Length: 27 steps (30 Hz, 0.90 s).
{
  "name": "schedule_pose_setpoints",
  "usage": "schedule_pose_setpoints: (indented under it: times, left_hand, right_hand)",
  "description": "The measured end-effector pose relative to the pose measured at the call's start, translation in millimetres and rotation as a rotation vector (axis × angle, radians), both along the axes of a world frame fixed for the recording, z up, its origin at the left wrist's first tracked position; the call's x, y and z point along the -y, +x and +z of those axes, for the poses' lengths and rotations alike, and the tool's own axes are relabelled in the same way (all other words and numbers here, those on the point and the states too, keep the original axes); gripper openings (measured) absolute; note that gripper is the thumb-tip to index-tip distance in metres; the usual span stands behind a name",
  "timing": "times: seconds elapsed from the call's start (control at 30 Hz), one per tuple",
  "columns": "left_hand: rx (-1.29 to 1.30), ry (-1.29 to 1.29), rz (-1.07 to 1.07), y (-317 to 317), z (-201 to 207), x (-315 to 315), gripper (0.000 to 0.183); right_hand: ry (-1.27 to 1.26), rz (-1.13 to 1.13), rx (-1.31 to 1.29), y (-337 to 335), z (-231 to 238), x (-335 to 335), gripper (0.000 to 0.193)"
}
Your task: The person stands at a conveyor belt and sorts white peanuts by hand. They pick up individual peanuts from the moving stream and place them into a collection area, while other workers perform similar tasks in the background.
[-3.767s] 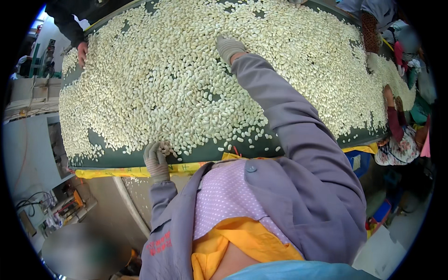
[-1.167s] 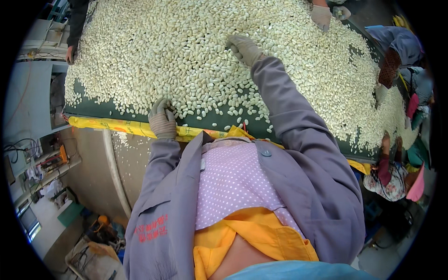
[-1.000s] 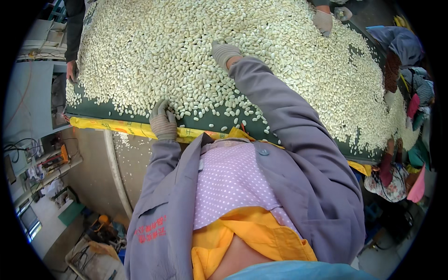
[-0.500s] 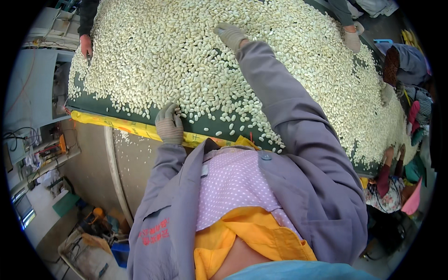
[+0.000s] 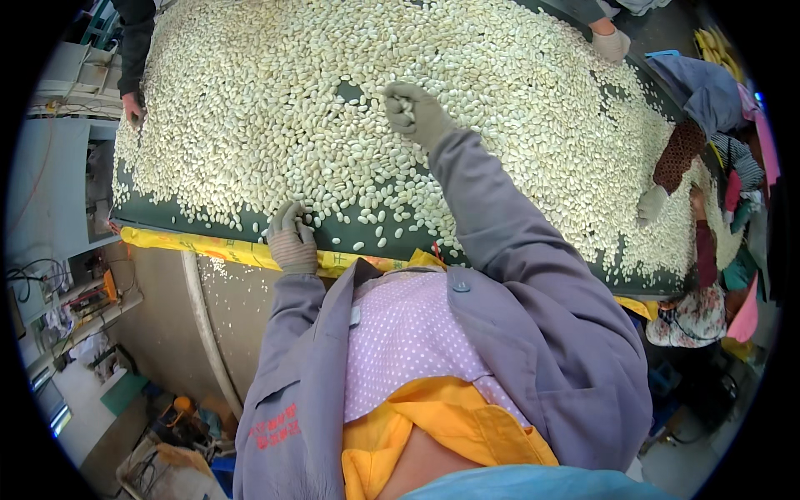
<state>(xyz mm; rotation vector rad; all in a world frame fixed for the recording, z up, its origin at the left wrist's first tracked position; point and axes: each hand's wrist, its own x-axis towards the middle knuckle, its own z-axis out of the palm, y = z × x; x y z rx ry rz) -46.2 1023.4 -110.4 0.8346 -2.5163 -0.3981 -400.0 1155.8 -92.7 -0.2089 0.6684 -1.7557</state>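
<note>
A thick layer of white beans [image 5: 275,108] is spread across a dark green table surface [image 5: 337,229]. My right hand [image 5: 414,112], in a pale knit glove, hovers over the middle of the beans with its fingers curled round a few white beans that show between fingers and palm. In a similar striped glove, my left hand [image 5: 292,240] rests on the near table edge, by the yellow edge wrapping [image 5: 196,243]. Its fingers are loosely bent and a little apart, beside some scattered beans; the palm is hidden.
At the far left another person's bare hand [image 5: 133,110] touches the beans. A co-worker's gloved hand [image 5: 611,45] is at the far right, and more people work along the right side. A pale pole [image 5: 207,321] leans below the table at left, near a cluttered bin [image 5: 158,467].
My right hand has drawn back nearer and its fingers have curled round some beans. A bare dark patch shows among the beans left of it. My left hand stays at the edge.
</note>
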Motion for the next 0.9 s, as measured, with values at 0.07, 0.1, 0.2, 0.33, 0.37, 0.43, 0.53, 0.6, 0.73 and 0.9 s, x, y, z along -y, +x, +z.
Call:
schedule_pose_setpoints:
  times: [0.07,0.1,0.2,0.33,0.37,0.43,0.53,0.6,0.73,0.9]
  left_hand:
    - [-0.033,-0.034,-0.046,-5,6,-9,0.03]
    - [-0.022,-0.054,-0.048,-9,12,-14,0.031]
    - [-0.005,-0.065,-0.05,-17,18,-25,0.031]
    - [0.012,-0.063,-0.04,-19,17,-35,0.029]
    - [0.021,-0.073,-0.029,-19,17,-38,0.03]
    - [0.035,-0.094,-0.015,-21,17,-44,0.031]
    - [0.009,-0.058,-0.036,-22,14,-49,0.036]
    - [-0.005,-0.054,-0.065,-32,16,-57,0.039]
    - [-0.037,-0.064,-0.065,-31,21,-70,0.035]
    - [0.014,-0.054,-0.051,-35,18,-84,0.036]
  right_hand:
    - [0.239,-0.293,-0.064,-7,17,-46,0.019]
    - [0.269,-0.369,-0.095,-25,13,-71,0.02]
    - [0.578,-0.677,-0.204,-71,14,-105,0.028]
    - [0.991,-0.696,-0.39,-78,-5,-66,0.029]
    - [0.995,-0.561,-0.534,-70,-9,-48,0.032]
    - [0.939,-0.399,-0.815,-67,-15,-21,0.035]
    - [0.987,-0.144,-1.427,-88,-9,16,0.033]
    - [1.155,0.11,-1.658,-126,-28,36,0.042]
    - [1.157,0.306,-1.87,-109,-21,50,0.048]
    - [1.118,0.511,-1.922,-100,-8,38,0.042]
